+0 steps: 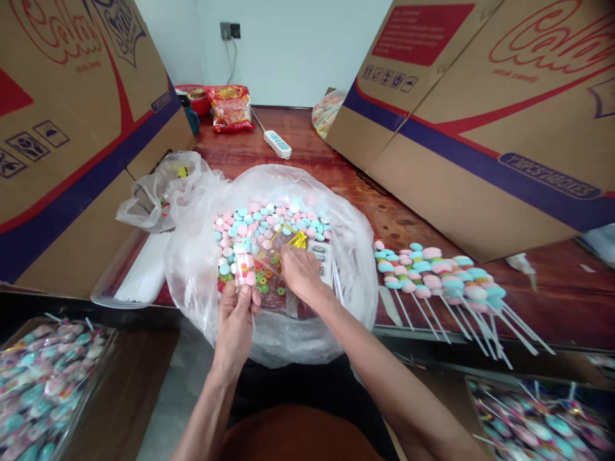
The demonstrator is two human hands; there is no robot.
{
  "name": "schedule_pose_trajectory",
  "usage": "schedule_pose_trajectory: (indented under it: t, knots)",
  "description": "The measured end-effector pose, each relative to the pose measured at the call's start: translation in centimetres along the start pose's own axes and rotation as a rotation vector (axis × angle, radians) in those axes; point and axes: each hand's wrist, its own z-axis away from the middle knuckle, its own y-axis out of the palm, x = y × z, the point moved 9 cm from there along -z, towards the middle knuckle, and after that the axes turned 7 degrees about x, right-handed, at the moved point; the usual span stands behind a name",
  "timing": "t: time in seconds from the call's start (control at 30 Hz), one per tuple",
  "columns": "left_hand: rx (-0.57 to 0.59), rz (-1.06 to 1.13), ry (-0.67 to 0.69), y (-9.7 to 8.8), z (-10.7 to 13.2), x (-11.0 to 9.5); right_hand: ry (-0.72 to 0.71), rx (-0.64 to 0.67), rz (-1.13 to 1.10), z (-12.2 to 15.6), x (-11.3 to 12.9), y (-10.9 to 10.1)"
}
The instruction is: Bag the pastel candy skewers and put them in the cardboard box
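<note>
My left hand point(236, 314) is closed round the white stick of a candy stick point(245, 264), held upright in a clear printed wrapper. Curled over the middle of a plastic-lined tray, my right hand point(303, 272) has its fingertips mostly hidden, and what they hold, if anything, does not show. Gold twist ties point(298, 240) lie right against its far side. Pink, blue and white candies point(262, 218) spread across the back of the tray. Small ring-shaped candies point(263, 278) in red, green and yellow sit between my hands. The clear plastic sheet point(353, 275) surrounds them all.
Unwrapped candy sticks point(439, 275) lie on the table at right. A clear container point(144, 272) holds white sticks at left. Large cardboard boxes point(91, 128) flank both sides. Boxes of wrapped candy sticks point(52, 384) stand lower down. A power strip point(277, 145) and red bag point(230, 109) lie behind.
</note>
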Motion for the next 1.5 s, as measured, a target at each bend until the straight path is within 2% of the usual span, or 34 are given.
schedule_pose_trajectory:
  t: [0.1,0.2,0.3,0.4,0.5,0.57,0.63,0.7,0.83,0.93,1.07,1.17,1.3,1.43,1.5]
  knots:
    - [-0.003,0.013,0.011,-0.2,-0.3,0.1,0.004,-0.032,-0.018,0.4,-0.5,-0.1]
    - [-0.017,0.037,-0.033,-0.3,-0.5,0.8,0.012,-0.113,-0.156,0.7,-1.3,-0.6]
    - [-0.047,0.027,-0.080,-0.4,-0.7,1.7,-0.045,-0.262,-0.497,1.3,-2.4,-1.3]
    - [-0.082,-0.037,-0.065,-0.7,-0.6,2.3,-0.144,-0.358,-1.007,2.8,-3.7,-1.3]
    - [-0.093,-0.149,-0.024,-0.7,-0.3,2.1,-0.207,-0.305,-1.412,5.0,-3.9,-0.3]
    - [-0.056,-0.190,-0.006,-0.1,-0.2,2.0,-0.253,-0.198,-1.520,6.7,-3.0,0.5]
    - [0.001,-0.187,0.007,1.0,-0.1,1.9,-0.274,-0.112,-1.523,8.1,-2.1,1.2]
    - [0.047,-0.167,0.000,2.0,0.1,2.1,-0.248,-0.111,-1.482,8.8,-2.0,1.9]
    - [0.097,-0.099,-0.050,4.0,0.6,2.8,-0.181,-0.283,-1.398,9.4,-3.2,2.2]
    - [0.130,-0.088,-0.036,5.1,0.9,2.8,-0.158,-0.386,-1.348,10.0,-3.9,2.1]
    - [0.151,-0.165,0.000,5.9,1.0,2.9,-0.167,-0.489,-1.276,11.1,-4.2,1.7]
    - [0.128,-0.138,-0.022,6.0,1.0,3.4,-0.202,-0.546,-1.196,11.7,-3.9,1.4]
    - [0.140,-0.012,-0.194,6.4,1.2,4.1,-0.272,-0.550,-1.214,12.0,-3.6,0.8]
    - [0.261,0.167,-0.512,7.9,2.5,4.8,-0.407,-0.525,-1.181,12.7,-3.3,-1.3]
    - [0.314,0.187,-0.618,8.6,3.1,5.0,-0.486,-0.477,-1.118,12.9,-3.0,-2.1]
